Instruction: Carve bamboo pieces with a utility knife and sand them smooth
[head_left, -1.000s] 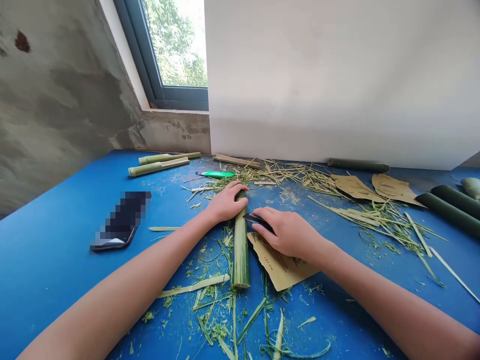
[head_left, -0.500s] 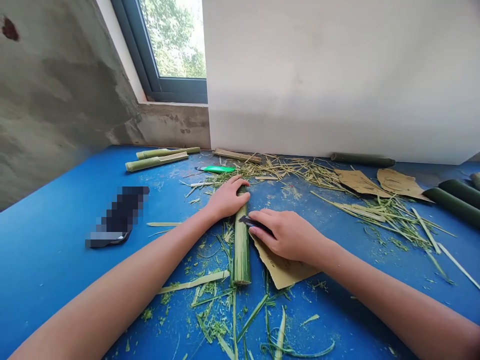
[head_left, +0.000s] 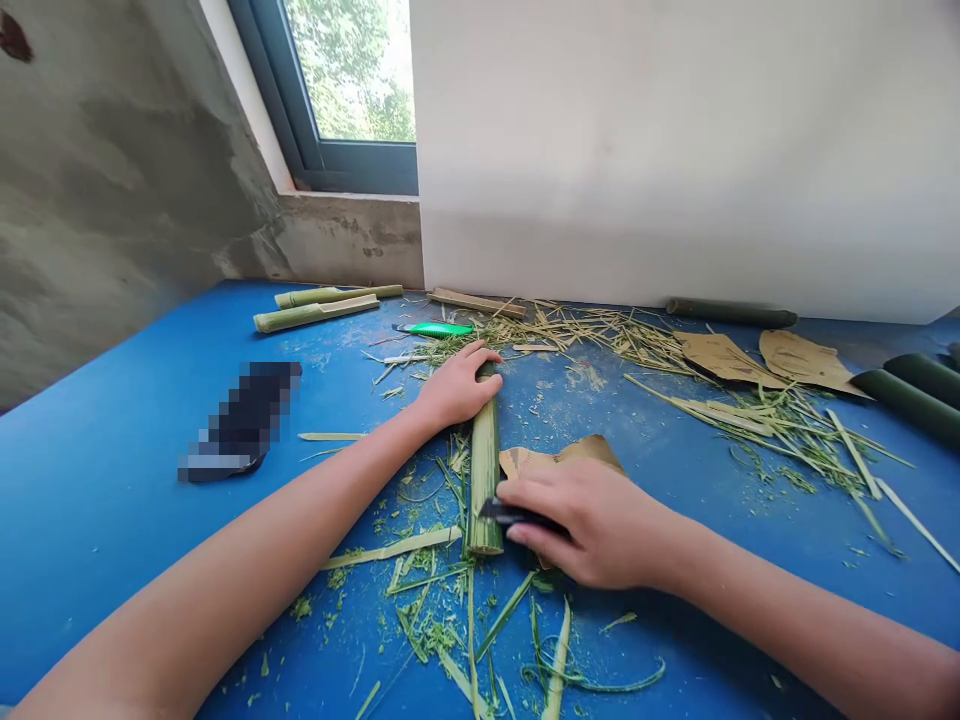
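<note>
A partly scraped bamboo piece (head_left: 484,470), pale with green streaks, lies lengthwise on the blue table (head_left: 97,500). My left hand (head_left: 459,385) grips its far end, thumb and fingers around it. In my right hand (head_left: 592,515) is a black utility knife (head_left: 517,515), its tip against the bamboo near the near end. Under and behind that hand lies a piece of brown sandpaper (head_left: 592,452), partly hidden. Green shavings (head_left: 435,635) and strips are strewn around the near end.
A green utility knife (head_left: 439,329) lies beyond my left hand. Two cut bamboo pieces (head_left: 319,313) are at the back left, with a dark phone (head_left: 244,420) nearer. To the right are brown sheets (head_left: 806,358), heaped strips (head_left: 787,440) and dark green bamboo tubes (head_left: 915,400).
My right hand has drawn the black utility knife towards me along the bamboo, from its middle to near its near end. My left hand keeps its grip on the far end.
</note>
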